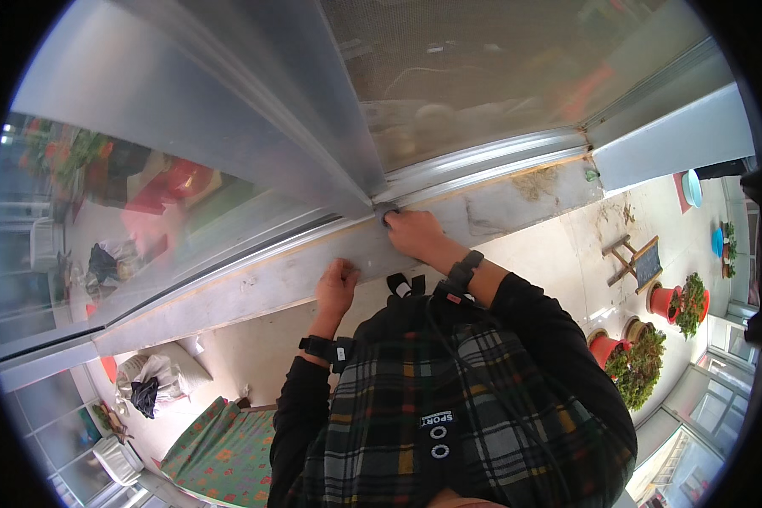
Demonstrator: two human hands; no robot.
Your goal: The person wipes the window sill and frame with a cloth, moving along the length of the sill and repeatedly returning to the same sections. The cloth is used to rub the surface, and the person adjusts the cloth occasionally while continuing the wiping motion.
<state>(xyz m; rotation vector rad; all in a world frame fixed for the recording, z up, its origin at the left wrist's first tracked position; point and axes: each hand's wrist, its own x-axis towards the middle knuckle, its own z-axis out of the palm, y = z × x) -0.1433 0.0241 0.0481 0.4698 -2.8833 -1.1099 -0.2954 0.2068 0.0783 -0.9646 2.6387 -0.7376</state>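
My right hand (pixel 416 236) grips a small dark grey wad (pixel 386 212), perhaps a cloth or a scouring pad; the fingers hide part of it. It presses against the back of the pale stone windowsill (pixel 279 277), at the foot of the sliding window's metal frame (pixel 346 140). My left hand (pixel 336 287) is at the sill's front edge with its fingers curled, and nothing shows in it. Right of my right hand, the metal window track (pixel 482 164) runs below a mesh screen (pixel 457 82). Brown dirt (pixel 536 183) is smeared on the right part of the sill.
A small green object (pixel 591 174) sits at the sill's right end. On the floor to the right are a folding stool (pixel 641 263) and several potted plants (pixel 641 368). Sacks (pixel 165 374) and a green floral cloth (pixel 228 451) are at the lower left.
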